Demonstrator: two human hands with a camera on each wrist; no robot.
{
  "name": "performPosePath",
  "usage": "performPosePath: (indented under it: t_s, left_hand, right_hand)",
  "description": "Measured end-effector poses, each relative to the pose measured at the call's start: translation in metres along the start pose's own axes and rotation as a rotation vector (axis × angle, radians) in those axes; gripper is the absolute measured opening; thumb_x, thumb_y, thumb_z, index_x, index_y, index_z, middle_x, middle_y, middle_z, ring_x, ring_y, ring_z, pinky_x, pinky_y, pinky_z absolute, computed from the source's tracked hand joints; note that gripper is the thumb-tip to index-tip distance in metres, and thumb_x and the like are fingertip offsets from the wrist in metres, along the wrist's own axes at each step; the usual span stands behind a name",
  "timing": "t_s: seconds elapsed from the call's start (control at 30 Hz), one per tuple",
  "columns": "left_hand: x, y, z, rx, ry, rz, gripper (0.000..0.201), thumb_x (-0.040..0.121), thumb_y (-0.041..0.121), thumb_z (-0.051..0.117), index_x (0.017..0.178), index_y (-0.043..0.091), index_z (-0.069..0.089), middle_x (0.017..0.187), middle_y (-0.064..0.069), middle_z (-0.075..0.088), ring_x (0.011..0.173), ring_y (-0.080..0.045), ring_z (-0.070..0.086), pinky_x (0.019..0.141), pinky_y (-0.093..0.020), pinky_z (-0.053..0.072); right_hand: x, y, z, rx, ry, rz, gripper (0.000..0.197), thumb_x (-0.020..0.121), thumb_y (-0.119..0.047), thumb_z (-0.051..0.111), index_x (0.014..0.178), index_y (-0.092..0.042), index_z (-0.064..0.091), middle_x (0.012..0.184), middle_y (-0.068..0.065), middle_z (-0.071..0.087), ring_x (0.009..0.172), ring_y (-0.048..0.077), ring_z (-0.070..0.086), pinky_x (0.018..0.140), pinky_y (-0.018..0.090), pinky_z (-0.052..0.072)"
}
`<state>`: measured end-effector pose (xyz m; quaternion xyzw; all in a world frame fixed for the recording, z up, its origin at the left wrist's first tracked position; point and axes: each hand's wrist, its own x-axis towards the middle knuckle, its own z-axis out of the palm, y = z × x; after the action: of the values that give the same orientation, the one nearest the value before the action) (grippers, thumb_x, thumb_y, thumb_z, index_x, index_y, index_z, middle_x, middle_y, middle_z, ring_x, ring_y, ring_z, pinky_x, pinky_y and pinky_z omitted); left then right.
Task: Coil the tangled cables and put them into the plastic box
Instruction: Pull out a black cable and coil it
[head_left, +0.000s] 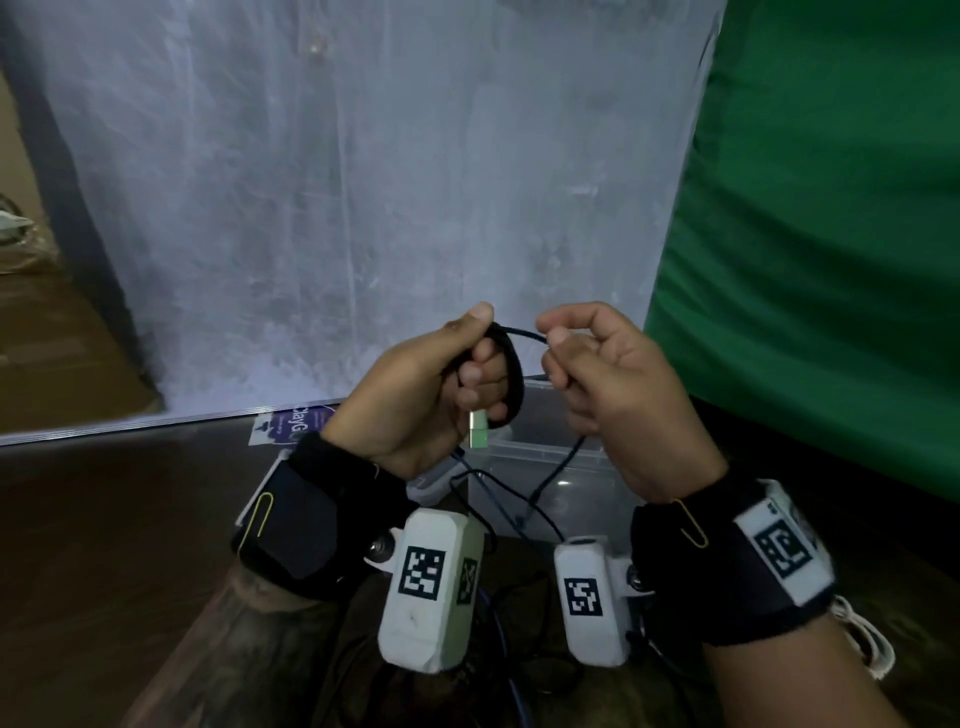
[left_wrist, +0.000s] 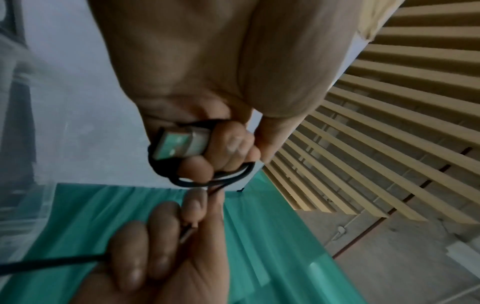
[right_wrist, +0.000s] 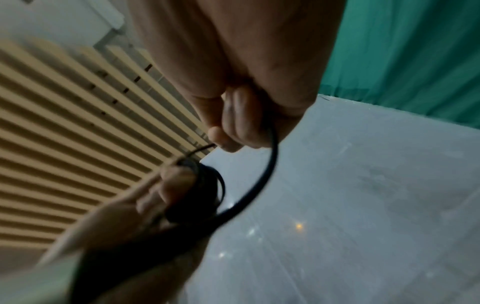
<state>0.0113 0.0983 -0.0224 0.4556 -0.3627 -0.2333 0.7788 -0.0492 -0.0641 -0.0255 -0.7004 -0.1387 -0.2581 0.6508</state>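
My left hand grips a small coil of black cable, its loops wound around my curled fingers. A USB plug with a green insert sticks out below those fingers, seen close in the left wrist view as the plug. My right hand pinches the same cable just right of the coil, and the loose cable tail hangs from it toward the clear plastic box beneath both hands. In the right wrist view the cable arcs from my right fingers to the coil.
A dark wooden table lies below, with more dark cables heaped near my body. A white sheet hangs behind and a green cloth to the right. A printed packet lies by the table's far edge.
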Motion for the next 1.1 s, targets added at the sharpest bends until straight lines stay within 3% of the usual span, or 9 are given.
performPosePath:
  t_s: [0.13, 0.23, 0.3, 0.47, 0.63, 0.77, 0.9, 1.0, 1.1]
  left_hand:
    - [0.000, -0.002, 0.009, -0.117, -0.006, 0.056, 0.036, 0.100, 0.032, 0.042, 0.068, 0.017, 0.037, 0.059, 0.004, 0.029, 0.051, -0.009, 0.028, 0.060, -0.025, 0.035]
    - [0.002, 0.001, 0.007, -0.268, 0.078, 0.119, 0.036, 0.100, 0.033, 0.042, 0.069, 0.016, 0.041, 0.058, 0.004, 0.034, 0.050, -0.008, 0.033, 0.060, -0.024, 0.037]
    - [0.002, 0.004, 0.006, -0.318, 0.092, 0.154, 0.037, 0.100, 0.034, 0.041, 0.069, 0.016, 0.042, 0.059, 0.003, 0.035, 0.051, -0.009, 0.034, 0.059, -0.024, 0.040]
    - [-0.002, 0.008, 0.006, -0.345, 0.052, 0.172, 0.036, 0.100, 0.034, 0.041, 0.069, 0.015, 0.043, 0.059, 0.003, 0.037, 0.051, -0.009, 0.038, 0.060, -0.024, 0.045]
    - [-0.001, 0.007, 0.004, -0.164, 0.039, 0.194, 0.034, 0.099, 0.031, 0.043, 0.074, 0.011, 0.053, 0.068, -0.002, 0.052, 0.061, -0.014, 0.052, 0.071, -0.031, 0.052]
    - [-0.001, 0.009, 0.000, 0.043, 0.116, 0.202, 0.028, 0.092, 0.032, 0.049, 0.085, 0.007, 0.061, 0.078, -0.004, 0.066, 0.074, -0.017, 0.067, 0.078, -0.031, 0.055]
    - [0.003, 0.002, 0.003, 0.024, 0.164, 0.178, 0.026, 0.101, 0.025, 0.042, 0.108, 0.002, 0.052, 0.076, -0.006, 0.059, 0.071, -0.019, 0.061, 0.073, -0.035, 0.054]
    - [0.005, -0.003, 0.007, -0.060, 0.235, 0.181, 0.031, 0.103, 0.017, 0.038, 0.131, 0.003, 0.043, 0.072, -0.004, 0.044, 0.064, -0.016, 0.048, 0.075, -0.038, 0.048]
    - [0.006, -0.005, 0.006, 0.028, 0.281, 0.202, 0.031, 0.104, 0.015, 0.036, 0.126, 0.000, 0.051, 0.067, 0.001, 0.037, 0.058, -0.010, 0.037, 0.065, -0.030, 0.047]
  right_hand:
    - [-0.003, 0.002, 0.007, -0.145, 0.030, -0.112, 0.009, 0.102, -0.009, 0.053, 0.098, -0.006, 0.060, 0.068, 0.005, 0.057, 0.046, 0.001, 0.046, 0.047, 0.012, 0.035]
    - [-0.007, 0.002, 0.014, -0.274, 0.026, -0.224, 0.014, 0.101, -0.014, 0.056, 0.100, -0.013, 0.070, 0.080, 0.013, 0.068, 0.066, 0.031, 0.060, 0.059, 0.044, 0.049]
    - [-0.011, -0.002, 0.019, -0.300, -0.007, -0.268, 0.020, 0.103, -0.017, 0.054, 0.105, -0.017, 0.074, 0.091, 0.014, 0.072, 0.085, 0.043, 0.063, 0.074, 0.054, 0.051]
    - [-0.011, -0.008, 0.019, -0.199, -0.075, -0.220, 0.024, 0.100, -0.007, 0.056, 0.119, -0.012, 0.069, 0.092, -0.012, 0.075, 0.085, 0.000, 0.068, 0.076, 0.016, 0.051]
    - [-0.009, -0.005, 0.018, -0.209, -0.011, -0.243, 0.028, 0.100, -0.006, 0.056, 0.125, -0.009, 0.069, 0.100, 0.006, 0.076, 0.092, 0.034, 0.070, 0.088, 0.051, 0.055]
    - [-0.007, -0.004, 0.014, -0.287, 0.071, -0.327, 0.025, 0.099, -0.007, 0.058, 0.121, -0.008, 0.071, 0.103, 0.002, 0.075, 0.098, 0.016, 0.070, 0.089, 0.035, 0.057]
    - [-0.003, 0.004, 0.009, -0.462, 0.111, -0.385, 0.024, 0.099, -0.011, 0.059, 0.118, -0.010, 0.073, 0.093, -0.001, 0.070, 0.086, 0.013, 0.065, 0.073, 0.019, 0.048]
    - [-0.002, 0.012, 0.011, -0.510, 0.097, -0.367, 0.024, 0.099, -0.011, 0.059, 0.117, -0.011, 0.074, 0.085, -0.001, 0.067, 0.076, 0.015, 0.061, 0.066, 0.024, 0.047]
    - [-0.002, 0.014, 0.011, -0.540, 0.048, -0.344, 0.025, 0.101, -0.013, 0.056, 0.117, -0.015, 0.074, 0.082, 0.000, 0.066, 0.072, 0.014, 0.060, 0.064, 0.028, 0.047]
